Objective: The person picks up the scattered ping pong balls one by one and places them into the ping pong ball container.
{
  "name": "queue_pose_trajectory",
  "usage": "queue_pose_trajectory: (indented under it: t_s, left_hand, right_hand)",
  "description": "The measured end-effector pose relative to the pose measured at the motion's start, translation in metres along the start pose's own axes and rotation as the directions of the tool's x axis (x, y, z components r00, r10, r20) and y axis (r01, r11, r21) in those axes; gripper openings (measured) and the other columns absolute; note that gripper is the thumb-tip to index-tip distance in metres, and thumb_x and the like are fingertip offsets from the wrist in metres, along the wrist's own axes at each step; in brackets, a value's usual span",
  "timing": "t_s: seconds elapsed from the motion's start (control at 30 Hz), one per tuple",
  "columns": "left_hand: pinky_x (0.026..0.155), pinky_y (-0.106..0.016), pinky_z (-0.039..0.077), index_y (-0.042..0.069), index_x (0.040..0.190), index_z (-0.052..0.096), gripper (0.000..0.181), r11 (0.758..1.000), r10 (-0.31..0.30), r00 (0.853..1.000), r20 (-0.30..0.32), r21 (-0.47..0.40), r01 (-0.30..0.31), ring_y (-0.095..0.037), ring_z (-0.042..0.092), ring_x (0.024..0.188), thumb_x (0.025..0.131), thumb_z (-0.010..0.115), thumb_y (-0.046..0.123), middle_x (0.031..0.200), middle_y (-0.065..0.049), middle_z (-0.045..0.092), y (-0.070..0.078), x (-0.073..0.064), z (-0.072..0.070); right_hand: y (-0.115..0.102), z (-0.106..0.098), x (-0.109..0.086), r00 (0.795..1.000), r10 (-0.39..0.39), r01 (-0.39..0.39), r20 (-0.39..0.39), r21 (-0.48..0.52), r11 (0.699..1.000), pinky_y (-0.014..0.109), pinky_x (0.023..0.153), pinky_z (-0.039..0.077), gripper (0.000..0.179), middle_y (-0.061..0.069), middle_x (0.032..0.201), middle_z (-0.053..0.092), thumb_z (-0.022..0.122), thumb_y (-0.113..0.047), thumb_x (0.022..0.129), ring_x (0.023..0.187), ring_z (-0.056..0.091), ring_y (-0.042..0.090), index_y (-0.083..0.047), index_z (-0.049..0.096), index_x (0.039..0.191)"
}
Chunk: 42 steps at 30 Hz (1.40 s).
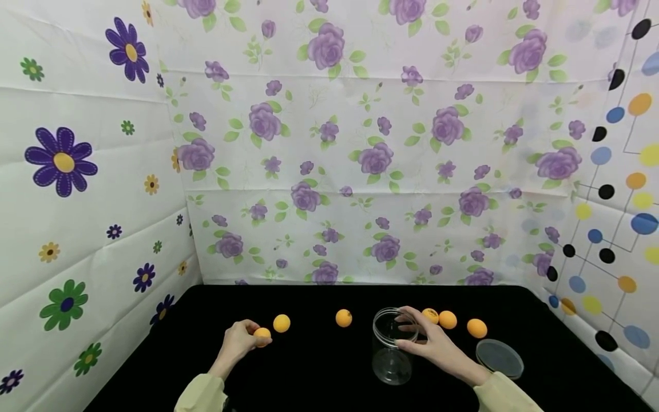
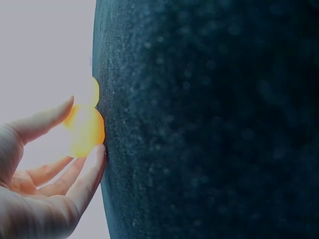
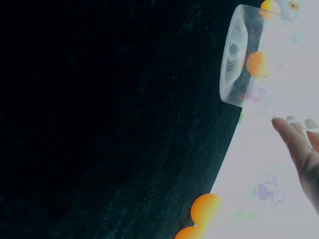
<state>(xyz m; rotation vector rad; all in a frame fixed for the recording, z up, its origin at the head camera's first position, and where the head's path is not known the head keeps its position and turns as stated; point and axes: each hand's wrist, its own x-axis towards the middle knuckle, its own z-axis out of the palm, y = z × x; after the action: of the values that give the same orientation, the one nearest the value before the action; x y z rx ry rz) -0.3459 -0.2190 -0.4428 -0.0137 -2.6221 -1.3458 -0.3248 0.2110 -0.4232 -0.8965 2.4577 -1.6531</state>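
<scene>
We've got a black table point(image 1: 309, 377), jar point(image 1: 392, 366) upright right of centre, mouth uncovered. Our right hand point(image 1: 437, 346) grips the jar near its rim; our left hand point(image 1: 241, 340) pinches one ball point(image 1: 262, 338), left of centre. Lid point(image 1: 499, 359) lies right of the jar. Five loose balls point(image 1: 343, 318): one just beside the held one, one between the hands, three beyond the right hand.

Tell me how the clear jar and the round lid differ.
Shape: the clear jar is tall and hollow with an open mouth, while the round lid is a low disc.
Hold: the right hand grips the jar near its rim; no hand grips the lid, which lies on the black table.
Shared: both are round and see-through.
</scene>
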Motion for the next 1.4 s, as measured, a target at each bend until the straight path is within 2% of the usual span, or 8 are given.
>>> queue_pose_trajectory:
  t_s: [0.13,0.43,0.7,0.83,1.0,1.27,1.4]
  left_hand:
    - [0.054,-0.029,0.049,-0.005,0.088,0.061,0.032,0.999,0.036,0.999,-0.029,0.014,-0.036,-0.016,0.057,0.060,0.067,0.080,0.011,0.075,-0.005,0.058,0.000,-0.002,0.001]
    - [0.056,-0.031,0.050,-0.005,0.088,0.062,0.032,1.000,0.022,0.999,-0.024,-0.001,-0.022,-0.017,0.057,0.062,0.067,0.080,0.011,0.074,-0.006,0.058,-0.001,-0.002,-0.001]
    - [0.058,-0.035,0.050,-0.006,0.090,0.062,0.035,0.998,-0.061,0.998,0.015,-0.021,0.062,-0.022,0.059,0.063,0.068,0.080,0.014,0.073,-0.006,0.058,0.005,0.002,-0.007]
    - [0.058,-0.035,0.050,-0.007,0.092,0.062,0.037,1.000,-0.027,1.000,-0.005,-0.010,0.027,-0.020,0.058,0.063,0.068,0.080,0.013,0.074,-0.007,0.058,0.008,0.002,-0.008]
    - [0.058,-0.034,0.050,-0.007,0.092,0.062,0.037,1.000,0.023,0.999,-0.034,0.008,-0.022,-0.018,0.057,0.063,0.067,0.080,0.012,0.076,-0.007,0.057,0.009,0.002,-0.009]
    - [0.056,-0.032,0.050,-0.007,0.092,0.062,0.037,1.000,0.019,0.999,-0.040,0.003,-0.019,-0.018,0.057,0.062,0.067,0.081,0.013,0.075,-0.006,0.058,0.011,0.000,-0.009]
    - [0.055,-0.032,0.050,-0.007,0.092,0.062,0.038,1.000,0.022,0.998,-0.051,0.004,-0.022,-0.017,0.057,0.061,0.067,0.081,0.014,0.074,-0.006,0.058,0.011,0.001,-0.010]
  right_hand:
    - [0.000,0.001,0.001,1.000,-0.001,0.001,0.020,0.010,1.000,0.037,0.082,0.044,0.057,0.020,0.133,0.037,0.054,-0.010,0.092,0.115,0.042,0.035,-0.008,0.025,0.141]
    - [-0.003,0.006,0.003,0.999,-0.009,0.008,0.051,0.019,1.000,0.035,0.083,0.044,0.055,0.019,0.133,0.037,0.053,-0.008,0.093,0.117,0.041,0.035,-0.010,0.026,0.141]
    - [-0.025,0.007,0.002,0.995,-0.003,-0.005,0.101,0.080,0.997,0.039,0.085,0.042,0.054,0.024,0.133,0.035,0.051,-0.005,0.093,0.117,0.038,0.040,-0.005,0.025,0.140]
    - [-0.034,0.007,0.000,0.994,-0.001,-0.007,0.110,0.077,0.997,0.041,0.085,0.041,0.054,0.025,0.133,0.034,0.051,-0.006,0.093,0.117,0.037,0.042,-0.003,0.025,0.140]
    - [-0.036,0.007,0.000,0.994,-0.006,-0.005,0.113,0.092,0.996,0.042,0.086,0.041,0.053,0.025,0.133,0.033,0.049,-0.005,0.093,0.118,0.036,0.042,-0.004,0.025,0.140]
    - [-0.030,0.009,-0.001,0.994,0.001,-0.011,0.106,0.088,0.996,0.040,0.086,0.041,0.057,0.025,0.133,0.034,0.052,-0.010,0.093,0.118,0.035,0.043,-0.003,0.023,0.141]
    - [-0.029,0.010,-0.001,0.995,-0.005,-0.004,0.104,0.086,0.996,0.036,0.085,0.042,0.057,0.024,0.133,0.034,0.053,-0.010,0.093,0.118,0.035,0.043,-0.004,0.023,0.141]
